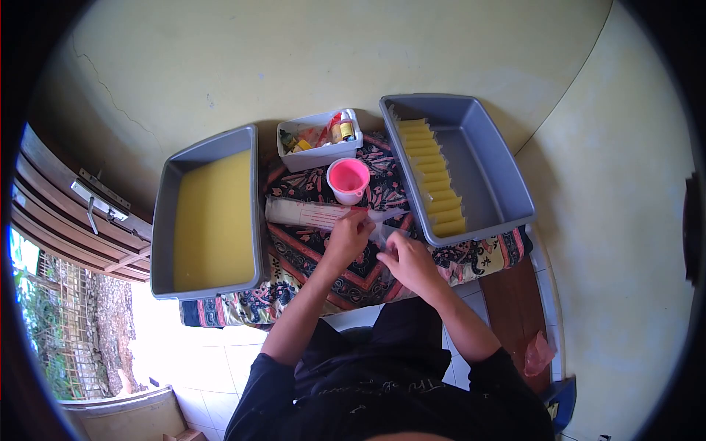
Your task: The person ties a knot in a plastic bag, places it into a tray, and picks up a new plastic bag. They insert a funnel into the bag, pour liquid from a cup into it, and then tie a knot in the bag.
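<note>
Over the middle of the cloth-covered table, my left hand (351, 234) pinches the edge of a clear plastic bag (381, 234). My right hand (406, 259) is close beside it, thumb and fingers closed on the same thin plastic. Much of the bag is see-through and hard to outline. Left of my hands lies a white pack with red print (303, 213), one end partly behind my left hand. Just beyond stands a measuring cup (347, 181), pink inside.
At the left is a grey tub (259, 242) of yellow liquid. Another grey tub (489, 180) at the right holds a row of filled yellow bags (430, 165). A white bin (316, 156) with small bottles stands at the back, by the wall. Patterned cloth (294, 257) covers the table.
</note>
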